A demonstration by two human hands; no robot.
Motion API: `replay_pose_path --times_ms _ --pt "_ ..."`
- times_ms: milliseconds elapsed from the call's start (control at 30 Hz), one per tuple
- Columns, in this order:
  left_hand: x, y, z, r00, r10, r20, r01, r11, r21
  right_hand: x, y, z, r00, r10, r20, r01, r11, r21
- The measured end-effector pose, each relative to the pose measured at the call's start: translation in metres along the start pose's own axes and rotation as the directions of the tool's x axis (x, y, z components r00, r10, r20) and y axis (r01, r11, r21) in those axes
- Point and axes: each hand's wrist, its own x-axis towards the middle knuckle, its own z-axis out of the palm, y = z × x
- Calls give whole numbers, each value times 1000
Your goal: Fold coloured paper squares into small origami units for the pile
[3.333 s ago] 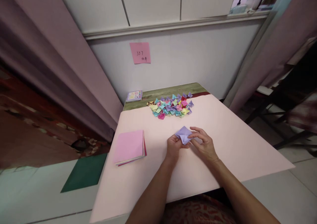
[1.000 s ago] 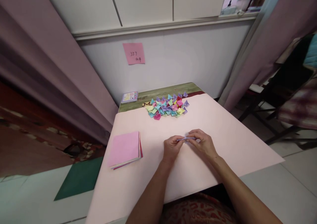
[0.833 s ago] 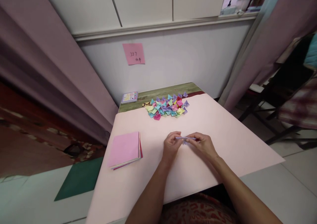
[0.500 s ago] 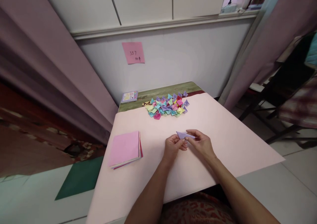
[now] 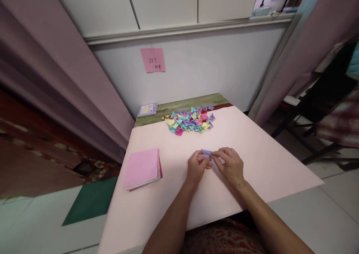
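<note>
A small purple folded paper [image 5: 206, 153] is held just above the pink table covering, between both hands. My left hand [image 5: 196, 167] pinches its left and lower part, thumb towards me. From the right, the thumb and forefinger of my right hand [image 5: 230, 164] grip its right corner, and the fingers cover part of the fold. Beyond the hands lies a heap of small folded paper pieces [image 5: 187, 122] in purple, blue, yellow, green and pink. A stack of square paper sheets [image 5: 142, 168], pink on top, lies to the left of my hands.
The pink table covering [image 5: 174, 209] leaves a green wood-patterned strip [image 5: 179, 105] showing at the back. A small pile of printed cards [image 5: 147, 109] sits at the far left corner. A pink note [image 5: 153, 60] is stuck to the wall behind. A dark chair [image 5: 319, 97] stands at right.
My right hand has turned and shifted slightly right, its fingers now pinching the paper's right corner. The purple paper shows a narrower shape. The left hand keeps its hold.
</note>
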Motion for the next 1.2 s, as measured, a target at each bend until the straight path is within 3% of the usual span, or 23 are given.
replay_pose_path --times_ms 67,133,200,367,567,667,767,967,1200 --pt "0 -3 -2 997 78 -14 -76 992 105 1 1 -1 980 166 112 -177 979 97" --pt "-2 -4 -5 988 152 16 -152 965 212 2 5 -1 917 299 265 -359 908 218" --pt "-4 -4 -6 980 185 80 -200 939 279 4 10 -1 856 352 378 -480 812 332" --pt "-9 0 -2 960 141 240 -196 955 223 11 14 -9 794 297 531 -580 632 513" --pt "-8 7 -1 939 4 343 -7 1000 7 18 15 -25 707 207 677 -668 510 542" --pt "-6 9 -2 949 -30 314 53 997 -64 18 17 -28 700 196 687 -670 511 538" --pt "-3 9 -2 967 -56 248 83 992 -99 17 16 -28 722 193 664 -647 527 550" --pt "-1 10 -2 989 -9 149 15 999 -39 17 10 -26 776 180 605 -582 575 576" --pt "1 10 -1 998 8 67 -1 995 -95 9 8 -9 836 229 499 -524 605 600"
